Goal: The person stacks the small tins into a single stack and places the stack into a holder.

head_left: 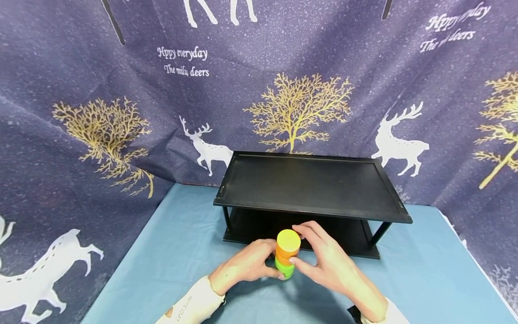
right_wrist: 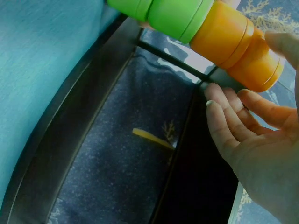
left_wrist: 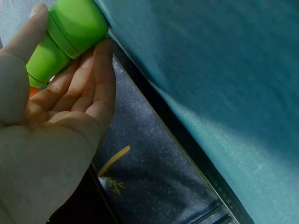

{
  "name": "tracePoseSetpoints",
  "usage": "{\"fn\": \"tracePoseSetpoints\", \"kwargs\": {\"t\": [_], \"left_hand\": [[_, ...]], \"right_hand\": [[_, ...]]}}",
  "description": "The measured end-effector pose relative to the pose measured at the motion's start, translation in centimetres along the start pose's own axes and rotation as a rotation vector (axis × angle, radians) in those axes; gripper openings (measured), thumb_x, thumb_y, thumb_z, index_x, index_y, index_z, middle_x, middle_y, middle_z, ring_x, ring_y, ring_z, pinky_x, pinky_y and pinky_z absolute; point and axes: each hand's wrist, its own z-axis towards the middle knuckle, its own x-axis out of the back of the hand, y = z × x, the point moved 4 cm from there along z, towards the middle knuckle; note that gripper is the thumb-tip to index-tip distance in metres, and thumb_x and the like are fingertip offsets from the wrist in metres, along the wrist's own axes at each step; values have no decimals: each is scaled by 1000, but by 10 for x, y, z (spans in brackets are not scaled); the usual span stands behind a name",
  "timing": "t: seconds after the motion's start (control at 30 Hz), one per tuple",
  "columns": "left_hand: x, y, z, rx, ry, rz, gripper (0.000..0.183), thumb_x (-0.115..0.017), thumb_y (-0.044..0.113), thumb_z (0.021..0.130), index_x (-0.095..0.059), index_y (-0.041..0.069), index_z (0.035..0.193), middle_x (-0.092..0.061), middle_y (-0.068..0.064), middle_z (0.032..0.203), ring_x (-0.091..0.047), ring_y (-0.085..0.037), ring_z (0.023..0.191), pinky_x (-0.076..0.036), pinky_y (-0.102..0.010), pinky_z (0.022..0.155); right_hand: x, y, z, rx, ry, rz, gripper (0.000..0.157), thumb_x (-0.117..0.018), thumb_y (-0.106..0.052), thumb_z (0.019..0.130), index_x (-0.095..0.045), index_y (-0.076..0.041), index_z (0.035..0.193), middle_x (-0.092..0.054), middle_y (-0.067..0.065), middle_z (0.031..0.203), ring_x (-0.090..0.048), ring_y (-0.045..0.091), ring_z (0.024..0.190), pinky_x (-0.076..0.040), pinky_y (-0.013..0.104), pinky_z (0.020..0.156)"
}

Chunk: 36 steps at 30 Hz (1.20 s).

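Observation:
A short column of rounded plastic pieces stands on the blue cloth in front of the black rack, green piece (head_left: 286,270) below and orange piece (head_left: 286,254) on top. In the head view the orange one's flat top looks yellow. My left hand (head_left: 252,260) holds the green piece low down, thumb on the near side; the left wrist view shows its fingers along the green wall (left_wrist: 81,28). Around the orange piece (right_wrist: 224,35) curves my right hand (head_left: 329,258), thumb against its side and index fingertip by its upper rim.
Just behind the hands stands a black two-level rack (head_left: 307,182), its lower shelf (head_left: 259,225) partly shadowed under the top board. Blue cloth (head_left: 162,270) covers the table. A dark curtain (head_left: 226,90) with deer and trees hangs behind and at the sides.

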Motion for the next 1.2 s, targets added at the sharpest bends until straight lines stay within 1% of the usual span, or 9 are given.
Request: {"fn": "tracePoseSetpoints", "kwargs": {"t": [0.1, 0.17, 0.3, 0.5, 0.6, 0.8, 1.0, 1.1, 1.2], "left_hand": [[1, 0, 0, 1, 2, 8, 60, -91, 46, 84, -67, 23, 133, -68, 16, 119, -66, -8, 102, -53, -21, 92], [1, 1, 0, 1, 3, 12, 60, -91, 46, 83, -67, 23, 133, -68, 16, 118, -66, -8, 101, -53, -21, 91], [2, 1, 0, -5, 5, 20, 60, -90, 47, 83, -67, 23, 133, -68, 16, 119, -65, -7, 102, -53, -21, 93], [2, 1, 1, -12, 8, 25, 58, -90, 47, 84, -67, 24, 132, -68, 16, 119, -65, -7, 102, -53, -22, 93], [1, 1, 1, -13, 6, 24, 58, -90, 47, 84, -67, 24, 132, -68, 16, 120, -64, -4, 103, -53, -22, 94], [0, 1, 1, -16, 5, 22, 58, -90, 46, 84, -67, 25, 133, -68, 17, 121, -63, -2, 104, -53, -22, 96], [0, 1, 0, -9, 8, 9, 58, -91, 44, 83, -67, 24, 133, -68, 16, 119, -64, -3, 103, -53, -21, 95], [1, 2, -1, -7, 7, 9, 58, -91, 44, 83, -67, 24, 132, -68, 16, 119, -65, -4, 103, -53, -21, 94], [1, 2, -1, -9, 6, 8, 58, -91, 44, 84, -67, 24, 133, -68, 16, 119, -65, -5, 102, -53, -20, 93]], "right_hand": [[0, 2, -2, 10, 10, 2, 66, -93, -27, 83, -62, -8, 138, -59, -4, 130, -65, 15, 108, -60, 35, 93], [-1, 3, -3, 12, 9, 3, 66, -93, -26, 83, -62, -10, 139, -59, -5, 130, -64, 15, 108, -60, 36, 93], [-2, 5, -4, 8, -2, -7, 65, -93, -28, 84, -61, -12, 139, -59, -6, 130, -64, 13, 110, -60, 36, 93], [-5, 10, -10, -11, -23, -12, 65, -94, -29, 83, -62, -15, 138, -58, -8, 130, -63, 11, 108, -60, 35, 93], [-7, 14, -13, -18, -32, -13, 66, -95, -28, 82, -62, -16, 137, -58, -9, 129, -63, 11, 108, -60, 34, 93], [-13, 20, -19, -61, -72, 17, 65, -94, -29, 82, -61, -18, 138, -56, -12, 130, -65, 12, 109, -60, 33, 94], [-21, 25, -21, -60, -88, 31, 56, -95, -26, 82, -63, -20, 127, -56, -13, 128, -61, 5, 107, -59, 33, 94], [-24, 26, -22, -59, -95, 29, 53, -95, -24, 81, -64, -20, 124, -57, -12, 126, -62, 7, 105, -59, 33, 92], [-27, 28, -24, -67, -110, 26, 54, -95, -23, 80, -64, -20, 124, -57, -12, 125, -64, 11, 103, -59, 32, 92]]}}
